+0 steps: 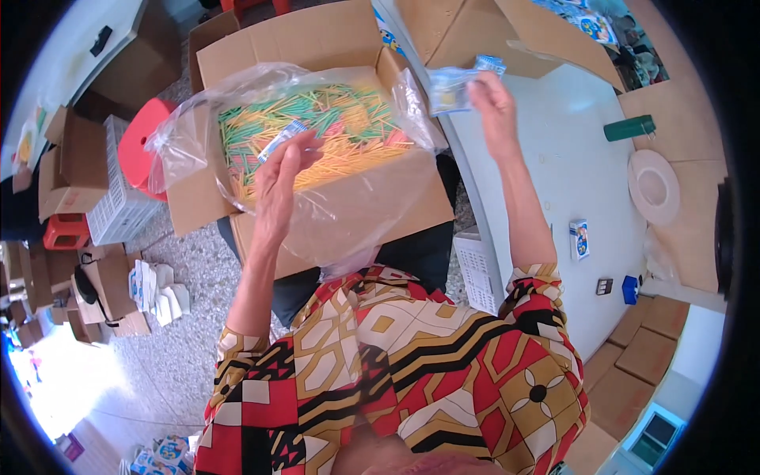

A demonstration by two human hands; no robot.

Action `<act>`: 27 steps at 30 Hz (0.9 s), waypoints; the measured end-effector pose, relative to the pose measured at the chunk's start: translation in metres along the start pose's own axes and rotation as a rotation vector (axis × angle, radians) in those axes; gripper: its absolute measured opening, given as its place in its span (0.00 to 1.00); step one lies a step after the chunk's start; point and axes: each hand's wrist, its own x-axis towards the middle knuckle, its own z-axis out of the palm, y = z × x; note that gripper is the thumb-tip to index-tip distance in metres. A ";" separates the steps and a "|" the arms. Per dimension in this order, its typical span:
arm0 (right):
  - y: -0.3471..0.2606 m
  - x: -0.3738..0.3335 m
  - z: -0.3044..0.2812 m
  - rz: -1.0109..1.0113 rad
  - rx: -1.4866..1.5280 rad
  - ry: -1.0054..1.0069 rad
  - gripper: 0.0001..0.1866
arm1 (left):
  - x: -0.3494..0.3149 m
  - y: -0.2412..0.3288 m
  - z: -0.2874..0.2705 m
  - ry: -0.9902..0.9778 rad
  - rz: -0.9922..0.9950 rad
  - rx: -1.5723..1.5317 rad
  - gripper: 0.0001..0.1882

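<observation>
An open cardboard box [348, 210], lined with a clear plastic bag [186, 142], holds a heap of thin sticks [348, 162] in green, yellow, orange and pink. Over the left side of the heap, my left hand [279, 178] has its fingers closed on a small blue-and-white packet [279, 142], partly hidden behind them. My right hand [494, 111] is raised over the near-left part of the white table, pinching a flat, partly see-through blue packet [451, 91]. Just behind that hand, another small blue packet [490, 64] shows beside a cardboard box.
On the white table [570, 150] at right are a green bottle [630, 128], a pale hat [654, 187] and a small blue-and-white box [579, 239]. A red stool [142, 146] and white crate [119, 202] stand left. Flattened white cartons [161, 291] lie on the floor.
</observation>
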 end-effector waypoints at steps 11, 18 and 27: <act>0.115 0.037 -0.070 0.278 0.404 0.431 0.06 | -0.008 -0.030 -0.028 0.090 -0.071 0.077 0.16; 0.174 0.052 -0.104 0.302 0.146 0.411 0.14 | 0.015 -0.047 -0.071 0.280 0.000 0.374 0.16; 0.113 0.010 -0.074 0.025 -0.231 0.469 0.18 | 0.042 -0.067 -0.081 0.150 0.076 1.048 0.26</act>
